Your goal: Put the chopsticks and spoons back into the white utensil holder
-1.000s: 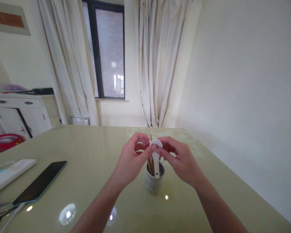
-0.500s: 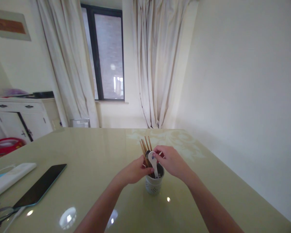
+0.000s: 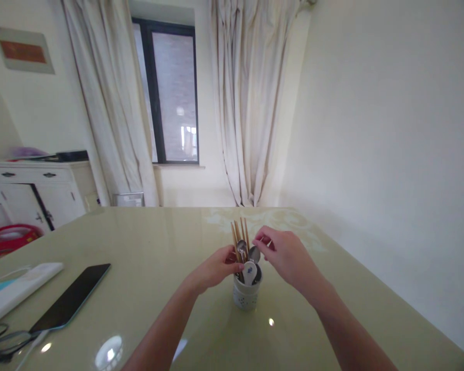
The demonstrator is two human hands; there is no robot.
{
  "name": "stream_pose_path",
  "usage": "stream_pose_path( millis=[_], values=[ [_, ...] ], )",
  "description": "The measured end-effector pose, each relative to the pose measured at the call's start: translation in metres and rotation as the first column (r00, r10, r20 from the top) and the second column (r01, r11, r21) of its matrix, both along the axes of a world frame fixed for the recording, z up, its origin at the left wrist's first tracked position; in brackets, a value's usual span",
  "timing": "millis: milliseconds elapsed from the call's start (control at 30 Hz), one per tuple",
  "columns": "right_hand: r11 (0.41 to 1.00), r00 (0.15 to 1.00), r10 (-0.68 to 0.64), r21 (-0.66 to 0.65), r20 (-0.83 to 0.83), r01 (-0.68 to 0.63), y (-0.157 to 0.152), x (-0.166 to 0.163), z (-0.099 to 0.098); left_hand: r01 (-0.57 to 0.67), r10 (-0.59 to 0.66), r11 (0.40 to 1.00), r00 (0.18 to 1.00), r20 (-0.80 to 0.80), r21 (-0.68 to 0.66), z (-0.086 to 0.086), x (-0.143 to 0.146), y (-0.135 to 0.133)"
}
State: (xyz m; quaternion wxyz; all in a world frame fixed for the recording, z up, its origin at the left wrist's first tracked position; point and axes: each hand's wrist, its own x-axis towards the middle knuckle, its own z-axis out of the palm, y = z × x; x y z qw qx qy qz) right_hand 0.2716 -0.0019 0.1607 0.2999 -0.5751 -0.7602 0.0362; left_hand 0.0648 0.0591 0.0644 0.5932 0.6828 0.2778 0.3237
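Observation:
A pale cup with small holes in its side [image 3: 246,298] stands on the table. Wooden chopsticks [image 3: 237,232] lean up out of it, and my left hand [image 3: 217,268] closes around them low down, thumb in front. A white ceramic spoon with a blue mark [image 3: 249,271] sits in the cup, bowl upward, close to my left thumb. Behind it are two metal spoons, one against the chopsticks [image 3: 242,246] and one farther right [image 3: 254,254]. With thumb and fingertips, my right hand [image 3: 280,252] pinches the top edge of the right-hand metal spoon.
On the left of the glossy table [image 3: 139,242] lie a black-screened tablet or phone [image 3: 75,296], a white power strip-like object [image 3: 27,288] and glasses [image 3: 7,340]. A white cabinet [image 3: 58,201] and a red item [image 3: 11,239] stand beyond the table.
The white spoon has gone down into the cup, and my right hand has let go of it. That hand has shifted slightly right, to a metal spoon. My left hand stays at the chopsticks.

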Motion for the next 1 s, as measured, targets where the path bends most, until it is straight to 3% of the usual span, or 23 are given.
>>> stream_pose_path(
  millis=[133,233,300,367,433,533,633,767,900,1000],
  values=[
    [0.979,0.957,0.059,0.205,-0.283,0.0,-0.01,0.011,0.001,-0.08,0.091,0.989,0.992,-0.086,0.123,0.013,-0.004,-0.002],
    [0.973,0.816,0.077,0.221,-0.574,0.064,-0.007,0.013,-0.033,-0.289,0.323,0.929,0.938,-0.128,0.232,0.005,-0.005,-0.01],
    [0.968,0.715,0.015,0.191,-0.699,0.166,-0.004,0.011,-0.069,-0.452,0.489,0.857,0.865,-0.114,0.246,-0.013,-0.003,-0.022],
    [0.972,0.66,-0.023,0.139,-0.751,0.192,-0.002,0.006,-0.107,-0.55,0.578,0.805,0.811,-0.09,0.221,-0.039,0.0,-0.036],
    [0.993,0.632,-0.005,0.072,-0.775,0.097,-0.001,0.001,-0.138,-0.592,0.612,0.784,0.788,-0.066,0.186,-0.064,0.003,-0.047],
    [0.992,0.601,0.118,0.07,-0.791,-0.102,0.002,-0.005,-0.165,-0.594,0.615,0.784,0.783,-0.096,0.18,-0.088,0.004,-0.056],
    [0.979,0.602,0.153,0.039,-0.784,-0.198,0.005,-0.008,-0.175,-0.554,0.573,0.815,0.815,-0.089,0.17,-0.092,0.003,-0.056],
    [0.981,0.652,0.11,-0.025,-0.75,-0.194,0.008,-0.009,-0.181,-0.494,0.511,0.847,0.858,-0.048,0.196,-0.089,0.005,-0.053],
    [0.98,0.682,0.141,0.005,-0.718,-0.197,0.007,-0.012,-0.178,-0.447,0.486,0.846,0.87,-0.077,0.29,-0.086,0.001,-0.047],
    [0.985,0.715,0.137,0.02,-0.686,-0.17,0.008,-0.014,-0.173,-0.426,0.526,0.809,0.832,-0.176,0.404,-0.083,-0.008,-0.038]
  ],
)
